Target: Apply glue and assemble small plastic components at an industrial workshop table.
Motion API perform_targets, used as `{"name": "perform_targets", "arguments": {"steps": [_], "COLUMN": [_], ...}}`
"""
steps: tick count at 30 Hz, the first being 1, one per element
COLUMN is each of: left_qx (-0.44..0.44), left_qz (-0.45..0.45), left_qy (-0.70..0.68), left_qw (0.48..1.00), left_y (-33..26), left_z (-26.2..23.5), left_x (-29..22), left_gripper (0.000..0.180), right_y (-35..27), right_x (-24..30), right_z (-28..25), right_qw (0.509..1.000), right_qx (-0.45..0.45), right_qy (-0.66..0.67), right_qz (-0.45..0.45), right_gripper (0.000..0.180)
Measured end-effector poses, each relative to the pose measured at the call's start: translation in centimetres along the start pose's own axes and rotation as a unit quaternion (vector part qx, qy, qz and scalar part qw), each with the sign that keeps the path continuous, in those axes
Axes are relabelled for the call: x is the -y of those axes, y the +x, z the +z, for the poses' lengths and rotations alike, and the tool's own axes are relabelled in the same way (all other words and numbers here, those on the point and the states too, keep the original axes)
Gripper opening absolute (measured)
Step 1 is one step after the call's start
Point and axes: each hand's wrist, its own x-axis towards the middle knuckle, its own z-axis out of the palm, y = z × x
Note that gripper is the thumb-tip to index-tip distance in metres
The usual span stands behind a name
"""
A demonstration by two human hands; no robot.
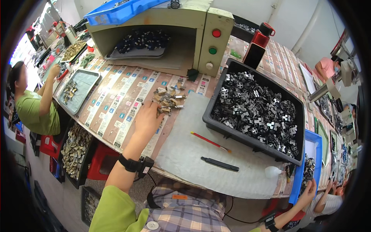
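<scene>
With left hand (148, 120), at loose metal pieces (172, 101) well in from the worktop's (116, 112) near edge; with right hand (308, 192), at the blue tray's (312, 145) near end — cannot tell either grip, apart or together. Probably much left: heaped parts (251, 104) in the black tray (251, 140) — cannot discern anything completed.

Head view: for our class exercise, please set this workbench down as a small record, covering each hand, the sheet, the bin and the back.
Left hand: at the near edge of a loose pile of metal parts
Right hand: at small dark parts in the blue tray
Pale sheet: holds a red stick and a black stick
Black bin: full of black and silver parts
Behind bin: red and black bottle
</scene>
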Motion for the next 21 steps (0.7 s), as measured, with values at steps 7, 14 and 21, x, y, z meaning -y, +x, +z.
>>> {"name": "perform_targets", "arguments": {"steps": [7,14,21], "left_qx": [0.028,0.109,0.139], "left_qz": [-0.038,-0.168,-0.211], "left_qy": [-0.256,-0.669,-0.642], "left_qw": [0.966,0.715,0.724], "left_y": [-2.0,-4.5,-5.2], "left_z": [-0.9,-0.7,1.4], "left_x": [0.5,-2.0,-1.9], "left_gripper": [0.031,0.033,0.028], "right_y": [-6.1,-9.3,-9.4], "right_x": [5.2,7.0,6.0], "right_z": [3.7,9.2,10.8], "right_qw": [0.993,0.958,0.932], "right_qx": [-0.012,0.055,0.14], "right_qy": [0.113,0.259,0.299], "right_qz": [0.022,0.11,0.151], "right_gripper": [0.024,0.044,0.06]}}
